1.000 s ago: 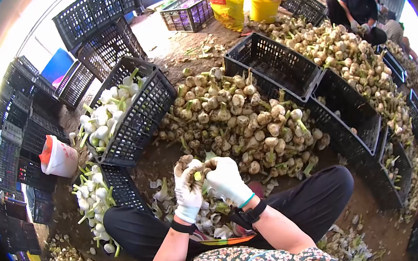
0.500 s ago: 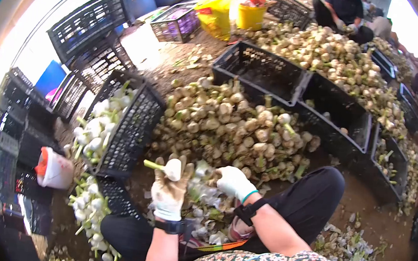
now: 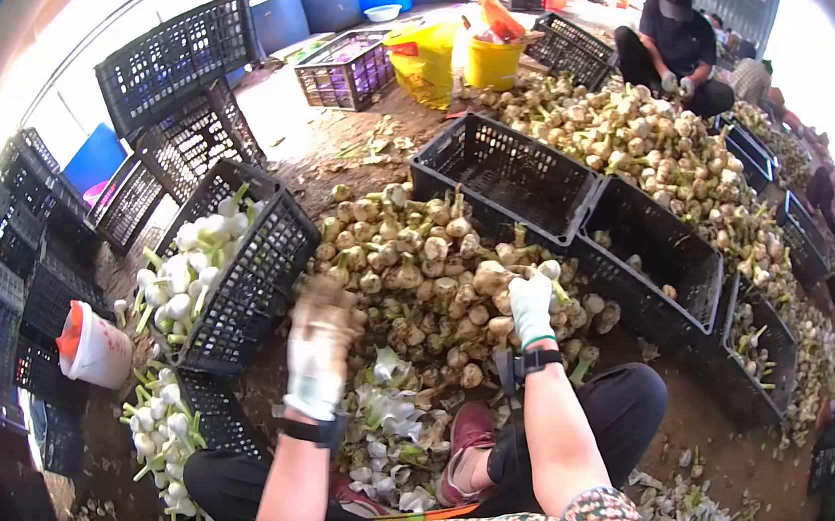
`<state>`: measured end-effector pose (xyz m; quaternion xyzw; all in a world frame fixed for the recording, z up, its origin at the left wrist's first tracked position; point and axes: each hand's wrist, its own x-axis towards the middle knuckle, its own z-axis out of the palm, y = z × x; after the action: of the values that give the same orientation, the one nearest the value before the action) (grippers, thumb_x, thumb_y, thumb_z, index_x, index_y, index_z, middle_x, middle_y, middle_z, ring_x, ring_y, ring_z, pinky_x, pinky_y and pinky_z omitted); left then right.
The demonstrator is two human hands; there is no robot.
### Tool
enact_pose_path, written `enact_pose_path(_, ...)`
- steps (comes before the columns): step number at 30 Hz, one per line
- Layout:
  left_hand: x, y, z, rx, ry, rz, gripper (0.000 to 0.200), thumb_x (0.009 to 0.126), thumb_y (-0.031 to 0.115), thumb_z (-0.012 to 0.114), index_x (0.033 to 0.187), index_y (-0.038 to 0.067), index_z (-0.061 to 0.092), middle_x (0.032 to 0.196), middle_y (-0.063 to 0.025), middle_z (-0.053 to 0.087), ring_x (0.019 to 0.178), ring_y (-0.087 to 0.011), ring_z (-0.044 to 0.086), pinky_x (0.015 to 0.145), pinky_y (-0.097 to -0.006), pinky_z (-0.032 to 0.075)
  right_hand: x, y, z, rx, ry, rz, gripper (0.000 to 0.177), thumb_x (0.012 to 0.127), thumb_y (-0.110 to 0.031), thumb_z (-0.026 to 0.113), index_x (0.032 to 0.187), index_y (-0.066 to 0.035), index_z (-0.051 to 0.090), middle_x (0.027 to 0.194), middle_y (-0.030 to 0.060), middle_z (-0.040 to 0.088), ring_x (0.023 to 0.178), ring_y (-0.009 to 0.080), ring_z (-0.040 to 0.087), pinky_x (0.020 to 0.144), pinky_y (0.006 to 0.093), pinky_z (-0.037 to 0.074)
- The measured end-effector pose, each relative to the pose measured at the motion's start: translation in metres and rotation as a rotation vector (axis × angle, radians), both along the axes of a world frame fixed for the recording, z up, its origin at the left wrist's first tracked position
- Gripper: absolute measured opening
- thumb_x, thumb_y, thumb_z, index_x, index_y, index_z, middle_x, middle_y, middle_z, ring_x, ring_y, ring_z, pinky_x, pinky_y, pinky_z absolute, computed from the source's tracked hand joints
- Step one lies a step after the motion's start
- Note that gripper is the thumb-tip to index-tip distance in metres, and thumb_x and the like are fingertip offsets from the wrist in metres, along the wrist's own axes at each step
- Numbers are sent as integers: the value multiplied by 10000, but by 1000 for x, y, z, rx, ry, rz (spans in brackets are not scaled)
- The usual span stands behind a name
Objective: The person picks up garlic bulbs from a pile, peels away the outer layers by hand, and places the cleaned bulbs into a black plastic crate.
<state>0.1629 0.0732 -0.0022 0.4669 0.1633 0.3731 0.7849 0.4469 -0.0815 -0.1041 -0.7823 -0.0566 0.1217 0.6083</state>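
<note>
Scraps are lying by the shoes. Left hand is blurring beside the crate of white bulbs; can't tell if it's open or gripping. Right hand is reaching to the right part of the pile, so it's sitting nearer the raw bulbs. One pale bulb is resting right at its fingers, stem angling toward the right knee. Can't tell if they're closing on anything. Beyond, a black crate is edging the pile; a person is sitting by the far heap. Versus earlier: left is no longer showing a white bulb on its palm; right is reaching farther out, past the scraps.
</note>
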Motion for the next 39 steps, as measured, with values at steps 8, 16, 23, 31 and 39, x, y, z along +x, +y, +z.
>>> enact_pose_path(8,-19,-67,-44,-20,63,-7,623,867,-37,691,1405,108,413,1309,-70,533,1152,-195,573,979,-332,514,-157,-4,97,627,529,670,332,927,-212,683,1170,7,629,903,3,679,736,61,581,640,214,461)
enact_pose_path(16,-59,-73,-49,371,126,161,704,674,-204,745,1255,87,475,1388,-64,471,1204,-208,546,1001,-347,504,-231,9,94,679,652,609,235,899,-116,699,1102,-6,658,979,48,689,881,134,643,791,272,510)
enact_pose_path(23,-73,-78,-40,309,124,179,683,732,-190,718,1304,87,468,1318,-80,541,1170,-205,571,983,-343,519,-232,-1,99,736,765,692,264,883,-43,676,1136,23,645,1029,66,688,907,154,652,841,289,520)
enact_pose_path(31,-86,-71,-13,-215,59,-146,529,1010,407,499,1399,59,412,1162,-144,637,927,-256,685,720,-365,593,-198,-3,79,413,-313,902,527,676,223,471,1104,-7,673,1007,53,660,955,148,616,911,271,474)
enact_pose_path(39,-80,-85,-12,177,332,-13,674,848,113,768,1415,33,415,1283,-114,575,1062,-212,629,891,-337,558,-209,-16,88,542,382,790,266,830,125,526,1015,27,691,955,69,701,850,141,643,789,256,507)
